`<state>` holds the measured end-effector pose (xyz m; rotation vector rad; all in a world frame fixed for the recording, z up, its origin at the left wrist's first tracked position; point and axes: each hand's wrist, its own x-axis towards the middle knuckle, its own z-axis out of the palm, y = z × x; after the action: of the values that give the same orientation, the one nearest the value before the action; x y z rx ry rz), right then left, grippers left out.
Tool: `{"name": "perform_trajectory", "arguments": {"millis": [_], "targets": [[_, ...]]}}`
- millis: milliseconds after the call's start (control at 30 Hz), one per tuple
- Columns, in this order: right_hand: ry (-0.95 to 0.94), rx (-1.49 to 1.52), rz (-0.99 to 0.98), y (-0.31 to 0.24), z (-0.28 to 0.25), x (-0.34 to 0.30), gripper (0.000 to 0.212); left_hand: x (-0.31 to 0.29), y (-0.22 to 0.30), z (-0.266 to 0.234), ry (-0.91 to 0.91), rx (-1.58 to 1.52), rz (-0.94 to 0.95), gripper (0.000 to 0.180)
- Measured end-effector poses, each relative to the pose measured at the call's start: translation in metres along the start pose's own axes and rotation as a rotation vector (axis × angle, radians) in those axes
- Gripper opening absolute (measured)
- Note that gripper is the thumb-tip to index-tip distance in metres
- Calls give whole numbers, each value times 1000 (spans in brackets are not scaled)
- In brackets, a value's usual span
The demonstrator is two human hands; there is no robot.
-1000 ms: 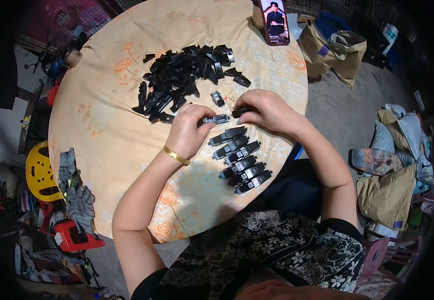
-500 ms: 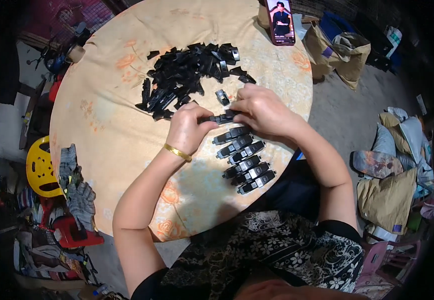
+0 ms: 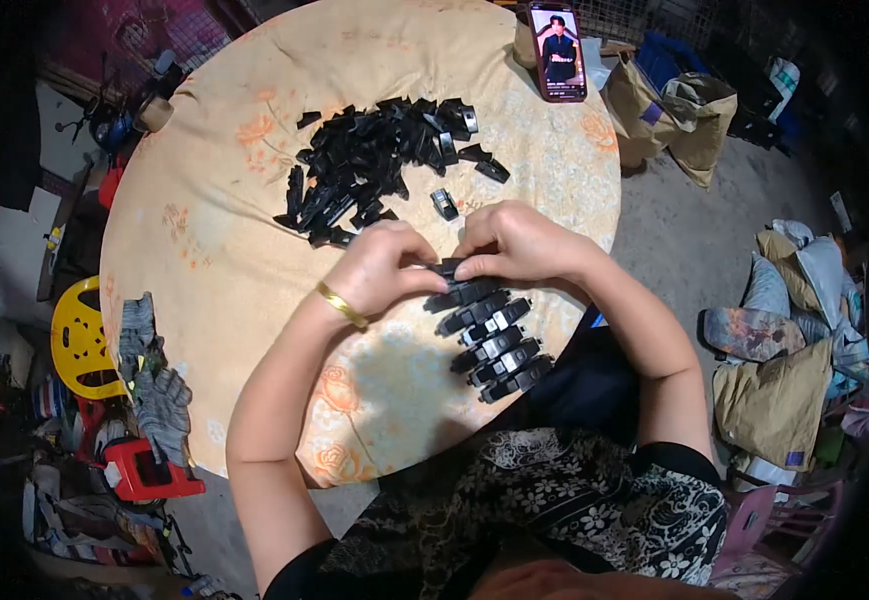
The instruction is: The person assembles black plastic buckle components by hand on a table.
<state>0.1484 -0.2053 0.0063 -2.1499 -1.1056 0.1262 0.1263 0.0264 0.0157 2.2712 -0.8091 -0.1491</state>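
Note:
Between my two hands is a small black plastic piece [image 3: 447, 268], held at the far end of a slanting row of similar black pieces [image 3: 495, 346]. My left hand [image 3: 383, 268], with a gold bracelet at its wrist, pinches the left end of this piece. Thumb and fingers of my right hand [image 3: 522, 243] close on its right end, hiding part of it. Just beyond my hands lies a single black piece with a shiny grey face [image 3: 445, 204]. Farther off, a heap of loose black plastic parts [image 3: 370, 160] spreads over the tablecloth [image 3: 210, 330].
At the table's far right edge a phone [image 3: 560, 55] stands upright with a lit screen. Grey cloth gloves [image 3: 150, 370] hang over the left edge, beside a yellow stool [image 3: 85, 338]. Brown paper bags [image 3: 700, 120] and stuffed sacks [image 3: 755, 330] stand on the floor to the right.
Both hands have moved nearer to me, bringing the black piece from beyond the row down against its far end. The view has shifted slightly.

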Motion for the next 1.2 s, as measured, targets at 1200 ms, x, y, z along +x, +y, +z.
{"name": "perform_trajectory", "arguments": {"millis": [1200], "targets": [[283,-194,101,10,-7,-15,24,3,7,23,284,203,30,20]]}}
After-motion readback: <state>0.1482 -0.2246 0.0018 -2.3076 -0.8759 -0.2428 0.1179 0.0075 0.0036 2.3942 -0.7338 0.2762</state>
